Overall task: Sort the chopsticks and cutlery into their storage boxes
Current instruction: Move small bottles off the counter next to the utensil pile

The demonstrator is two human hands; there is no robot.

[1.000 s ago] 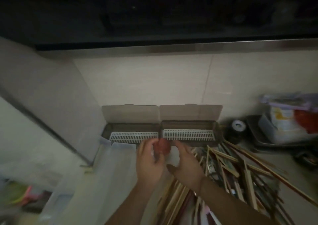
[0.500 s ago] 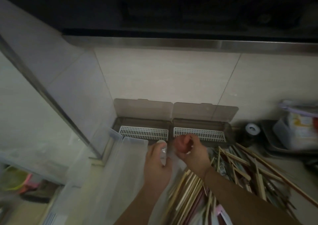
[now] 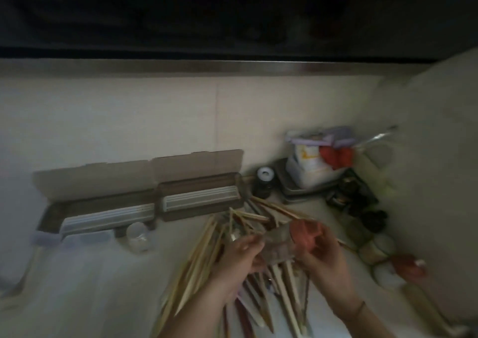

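Two brown storage boxes stand open against the back wall, the left box [image 3: 103, 216] and the right box [image 3: 199, 200], each with a white slotted tray inside. A small clear jar [image 3: 138, 237] stands in front of the left box. A heap of wooden chopsticks [image 3: 207, 260] lies in front of the right box. Both hands hover over the heap. My right hand [image 3: 326, 262] grips a red lid [image 3: 306, 234]. A blurred clear thing [image 3: 279, 249] sits between the hands. My left hand [image 3: 238, 262] has its fingertips at that thing's left edge; its hold is too blurred to judge.
A dark bottle with a white cap [image 3: 263, 180] and a tray [image 3: 292, 195] holding a plastic tub and bags stand at the back right. Dark items [image 3: 362, 203], round pale things [image 3: 382, 249] and a red-capped thing [image 3: 408, 265] crowd the right wall.
The view has swung right. Both hands have moved from the boxes to above the chopstick heap. The clear jar my left hand held now stands by the left box.
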